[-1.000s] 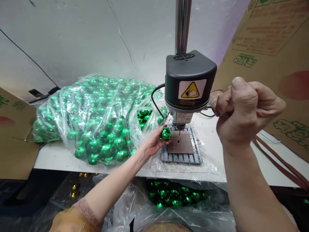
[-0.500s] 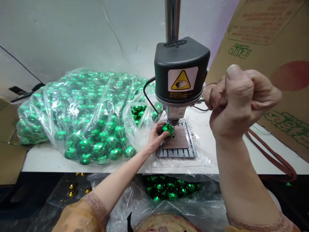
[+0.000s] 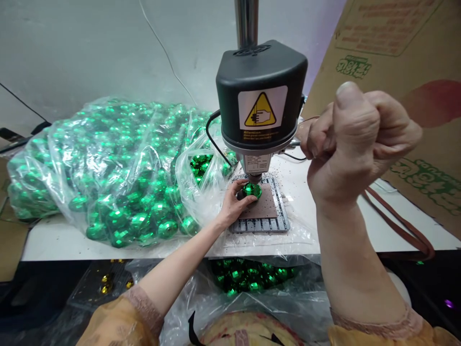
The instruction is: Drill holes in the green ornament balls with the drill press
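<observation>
My left hand [image 3: 236,201] is closed around a shiny green faceted ball [image 3: 252,191], fingers behind it and thumb in front. The ball sits directly beneath the chuck [image 3: 255,178] of a black-headed drill press [image 3: 262,91], over a brown board [image 3: 264,204] on the slotted metal base [image 3: 259,226]. Any drill bit is hidden behind or inside the ball. To the right of the machine head, my right hand [image 3: 355,139] is wrapped in a fist. A short metal lever [image 3: 295,143] runs from the machine into that fist, which covers its end.
A large clear bag of green balls [image 3: 118,168] fills the table's left side. An open plastic bag [image 3: 252,278] with more green balls lies below the table edge. A cardboard box [image 3: 406,96] and a brown strap [image 3: 403,226] are at right. Dark shavings surround the base.
My left hand has shifted the ball slightly right relative to the machine, so it now lies under the chuck. My right fist keeps its grip. The whole view has shifted a little.
</observation>
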The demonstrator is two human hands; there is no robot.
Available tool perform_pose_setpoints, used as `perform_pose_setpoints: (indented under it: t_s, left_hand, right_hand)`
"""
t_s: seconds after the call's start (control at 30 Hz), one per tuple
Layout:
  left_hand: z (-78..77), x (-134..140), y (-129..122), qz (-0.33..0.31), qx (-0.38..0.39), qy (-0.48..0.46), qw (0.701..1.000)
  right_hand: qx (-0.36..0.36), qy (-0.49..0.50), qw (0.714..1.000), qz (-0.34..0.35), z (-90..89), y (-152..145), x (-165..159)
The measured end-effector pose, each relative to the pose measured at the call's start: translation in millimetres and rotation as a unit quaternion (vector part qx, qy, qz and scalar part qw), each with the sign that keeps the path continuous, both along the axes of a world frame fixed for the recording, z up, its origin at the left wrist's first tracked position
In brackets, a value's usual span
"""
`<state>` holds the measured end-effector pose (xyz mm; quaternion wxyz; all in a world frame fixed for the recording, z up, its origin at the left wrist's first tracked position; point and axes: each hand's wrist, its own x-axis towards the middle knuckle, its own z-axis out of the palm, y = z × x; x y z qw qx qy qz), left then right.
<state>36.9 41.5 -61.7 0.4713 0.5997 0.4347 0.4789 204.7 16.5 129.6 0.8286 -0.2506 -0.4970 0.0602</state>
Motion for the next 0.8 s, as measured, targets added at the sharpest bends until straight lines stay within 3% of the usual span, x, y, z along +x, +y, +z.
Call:
perform_pose_setpoints:
  t_s: [0.3,0.53,0.8]
  left_hand:
    - [-3.2,-6.0,-10.6,-0.021,0.064,0.098,0.993]
    - [-3.7,-3.9,-16.3,-0.036,0.070,0.102,0.992]
    - [-5.1,-3.6,-15.8,-0.038,0.063,0.097,0.993]
  right_hand:
    - [0.000,0.004,1.000,0.011,-2.1,0.0,0.6]
    - [0.000,-0.014,1.000,0.018,-1.5,-0.1,2.7]
    - [0.079,-0.006,0.997,-0.026,-24.4,0.6,-3.0]
